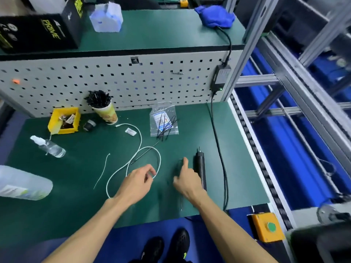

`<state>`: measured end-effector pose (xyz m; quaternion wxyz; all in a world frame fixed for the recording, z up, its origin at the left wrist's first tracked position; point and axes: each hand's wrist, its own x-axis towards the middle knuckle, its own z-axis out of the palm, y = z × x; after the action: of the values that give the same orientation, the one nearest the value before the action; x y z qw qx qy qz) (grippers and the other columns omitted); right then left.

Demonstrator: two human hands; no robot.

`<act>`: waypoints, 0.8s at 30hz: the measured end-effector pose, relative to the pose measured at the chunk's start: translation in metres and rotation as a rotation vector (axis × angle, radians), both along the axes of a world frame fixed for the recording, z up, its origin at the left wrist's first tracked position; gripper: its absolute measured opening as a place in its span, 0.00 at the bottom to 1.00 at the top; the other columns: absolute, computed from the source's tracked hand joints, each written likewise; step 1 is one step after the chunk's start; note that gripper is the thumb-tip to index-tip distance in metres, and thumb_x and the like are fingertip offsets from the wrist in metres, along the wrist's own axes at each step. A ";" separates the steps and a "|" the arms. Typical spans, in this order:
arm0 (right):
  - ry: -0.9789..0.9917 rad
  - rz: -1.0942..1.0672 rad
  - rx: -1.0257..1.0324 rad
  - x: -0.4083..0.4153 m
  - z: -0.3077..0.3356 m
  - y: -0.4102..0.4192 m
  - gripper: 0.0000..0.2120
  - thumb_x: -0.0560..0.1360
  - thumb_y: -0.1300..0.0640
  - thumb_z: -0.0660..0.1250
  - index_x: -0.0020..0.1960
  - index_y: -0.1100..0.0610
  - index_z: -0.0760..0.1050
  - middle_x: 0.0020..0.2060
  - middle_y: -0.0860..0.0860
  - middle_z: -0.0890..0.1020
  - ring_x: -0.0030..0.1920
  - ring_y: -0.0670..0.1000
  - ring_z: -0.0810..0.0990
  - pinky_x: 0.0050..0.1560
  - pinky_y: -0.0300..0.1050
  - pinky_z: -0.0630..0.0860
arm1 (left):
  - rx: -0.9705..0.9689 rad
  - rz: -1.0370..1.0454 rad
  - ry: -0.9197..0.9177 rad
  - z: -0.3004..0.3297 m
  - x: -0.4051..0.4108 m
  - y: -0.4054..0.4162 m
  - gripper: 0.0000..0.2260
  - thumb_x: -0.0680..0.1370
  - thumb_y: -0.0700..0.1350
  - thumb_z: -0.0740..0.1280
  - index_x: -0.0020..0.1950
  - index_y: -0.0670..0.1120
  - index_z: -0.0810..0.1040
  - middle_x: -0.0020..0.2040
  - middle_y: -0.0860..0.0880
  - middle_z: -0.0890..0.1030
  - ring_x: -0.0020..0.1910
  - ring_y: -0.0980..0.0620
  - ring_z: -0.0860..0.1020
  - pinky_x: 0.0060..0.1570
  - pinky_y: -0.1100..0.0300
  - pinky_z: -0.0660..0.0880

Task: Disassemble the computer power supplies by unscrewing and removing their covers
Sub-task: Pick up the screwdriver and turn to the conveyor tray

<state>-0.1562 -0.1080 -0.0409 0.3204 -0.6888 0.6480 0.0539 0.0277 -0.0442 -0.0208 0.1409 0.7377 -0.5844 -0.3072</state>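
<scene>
A green worktop (79,186) is being viewed below a pegboard (114,78). No power supply is being seen on it. The electric screwdriver (199,166) is being kept just beside the right hand (187,179), presumably for ready pickup. Both hands' fingers are being held loosely curled, grasping nothing; the left hand (135,182) is hovering over a white cord (140,141).

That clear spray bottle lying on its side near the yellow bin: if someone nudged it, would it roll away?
Probably a little. The spray bottle lies on its side and its body looks round, so a sideways push should roll it. Its white nozzle end sticks out and would likely swing it into a curve. The green mat looks matte, so it may stop soon.
</scene>
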 end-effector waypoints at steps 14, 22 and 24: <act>-0.141 -0.813 -0.397 -0.158 0.077 0.145 0.31 0.77 0.49 0.65 0.75 0.51 0.57 0.46 0.54 0.82 0.47 0.62 0.82 0.43 0.52 0.75 | -0.159 -0.755 0.231 0.026 -0.191 -0.014 0.13 0.77 0.37 0.65 0.48 0.57 0.76 0.40 0.56 0.81 0.38 0.53 0.78 0.46 0.53 0.76; -0.042 -1.304 -0.564 -0.275 0.102 0.332 0.28 0.77 0.47 0.65 0.72 0.46 0.57 0.37 0.43 0.76 0.33 0.49 0.75 0.32 0.46 0.65 | -0.138 -1.176 0.401 0.045 -0.358 0.116 0.14 0.78 0.40 0.65 0.47 0.61 0.74 0.38 0.56 0.81 0.36 0.58 0.78 0.40 0.55 0.75; -0.022 -1.398 -0.587 -0.299 0.104 0.379 0.27 0.76 0.47 0.65 0.72 0.45 0.58 0.38 0.44 0.78 0.35 0.50 0.77 0.33 0.46 0.66 | -0.125 -1.249 0.416 0.050 -0.396 0.155 0.12 0.78 0.40 0.64 0.48 0.59 0.74 0.37 0.56 0.81 0.36 0.58 0.77 0.40 0.54 0.76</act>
<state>-0.4553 0.2708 0.0635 0.0900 -0.1752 0.9183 -0.3434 -0.3686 0.1103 0.0295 0.0888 0.1758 -0.8797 -0.4329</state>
